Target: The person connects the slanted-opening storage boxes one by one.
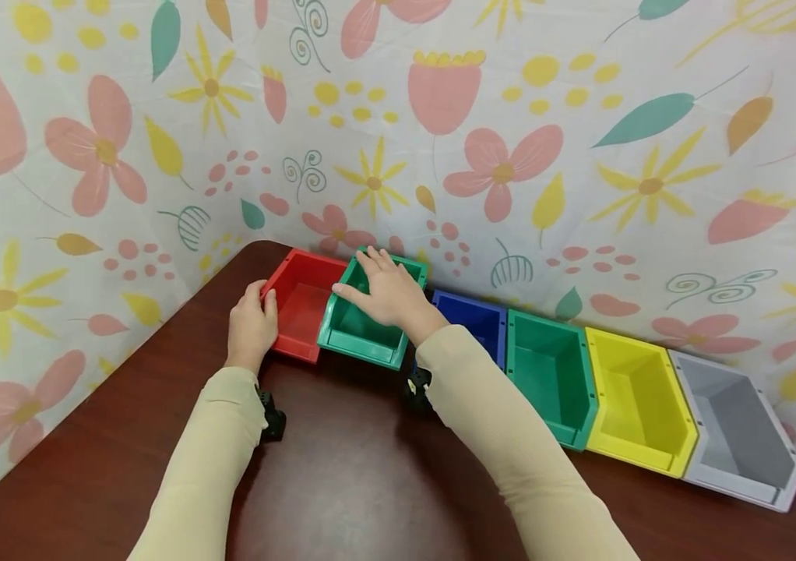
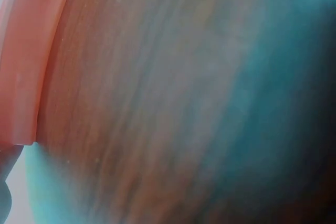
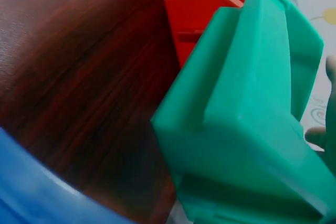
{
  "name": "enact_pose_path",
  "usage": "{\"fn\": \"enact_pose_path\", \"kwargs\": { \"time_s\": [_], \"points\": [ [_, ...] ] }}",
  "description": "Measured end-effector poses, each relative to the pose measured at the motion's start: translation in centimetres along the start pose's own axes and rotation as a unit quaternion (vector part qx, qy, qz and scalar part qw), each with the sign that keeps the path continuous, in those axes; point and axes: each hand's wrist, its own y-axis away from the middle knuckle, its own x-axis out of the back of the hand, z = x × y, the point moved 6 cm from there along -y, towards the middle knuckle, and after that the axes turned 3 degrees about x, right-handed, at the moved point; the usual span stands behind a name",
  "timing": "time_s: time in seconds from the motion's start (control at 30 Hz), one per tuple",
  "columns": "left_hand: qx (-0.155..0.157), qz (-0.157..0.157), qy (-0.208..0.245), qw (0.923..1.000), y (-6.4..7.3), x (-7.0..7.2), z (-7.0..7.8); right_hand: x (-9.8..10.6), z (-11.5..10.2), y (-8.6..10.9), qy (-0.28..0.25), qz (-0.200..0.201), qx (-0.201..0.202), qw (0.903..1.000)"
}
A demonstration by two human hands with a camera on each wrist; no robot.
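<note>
My left hand (image 1: 251, 327) holds the left wall of a red plastic bin (image 1: 303, 308). Part of the red bin (image 2: 26, 56) also fills the left edge of the left wrist view. Over a green bin (image 1: 363, 349) my right hand (image 1: 394, 292) lies with its fingers spread and straight, the thumb at the bin's left rim. That green bin overlaps the red bin's right side in the head view. In the right wrist view the same green bin (image 3: 241, 103) sits tilted, beside the red one (image 3: 184, 24). My right forearm partly hides a blue bin (image 1: 471, 315).
To the right, a second green bin (image 1: 552, 382), a yellow bin (image 1: 639, 405) and a grey bin (image 1: 737, 436) stand side by side on the dark wooden table (image 1: 342, 483). A flower-patterned sheet (image 1: 398, 101) hangs close behind the row.
</note>
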Motion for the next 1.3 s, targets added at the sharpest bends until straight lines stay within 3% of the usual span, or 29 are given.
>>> {"fn": "enact_pose_path", "kwargs": {
  "time_s": [0.27, 0.53, 1.3],
  "points": [
    [-0.022, 0.038, 0.005, 0.999, -0.1, -0.1, 0.3, -0.4, 0.6, -0.6, 0.016, -0.036, -0.01, 0.9992],
    [-0.005, 0.013, 0.003, 0.9999, -0.2, -0.5, 0.6, -0.2, 1.0, -0.8, 0.037, -0.039, -0.018, 0.9984],
    [-0.006, 0.009, -0.016, 0.9998, -0.2, -0.1, 0.0, -1.8, 0.6, -1.5, 0.049, -0.039, -0.014, 0.998]
  ]
}}
